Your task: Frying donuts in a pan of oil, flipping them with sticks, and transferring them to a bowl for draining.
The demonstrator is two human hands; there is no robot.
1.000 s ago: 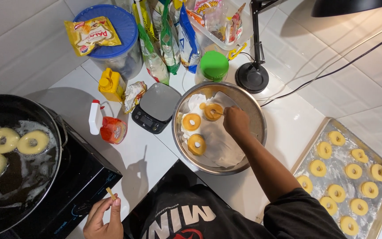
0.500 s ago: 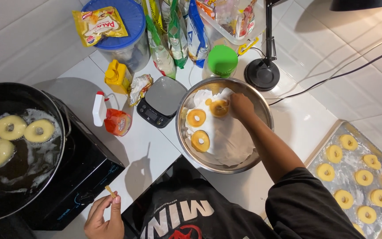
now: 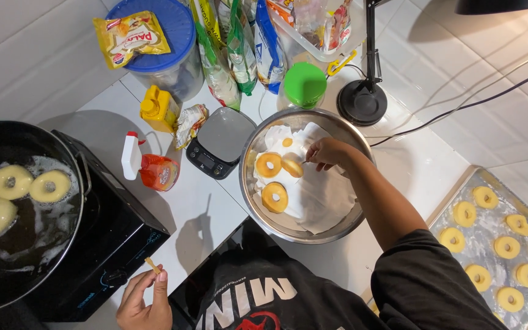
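Doughnut point(image 3: 293, 168), golden-brown, tilted, ring-shaped

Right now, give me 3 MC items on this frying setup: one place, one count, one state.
1. Where does the right hand reach?
A. into the steel bowl
B. over the black pan
C. onto the baking tray

2. How many doughnuts float in the oil?
A. one
B. three
C. five

3. What state is the left hand in?
A. flat and open
B. pinching a thin stick
C. gripping the spray bottle

Answers:
1 A, the fingers sit over the paper-lined bowl beside a fried doughnut.
2 B, three pale rings show in the pan.
3 B, thumb and fingers close on the stick's lower end.
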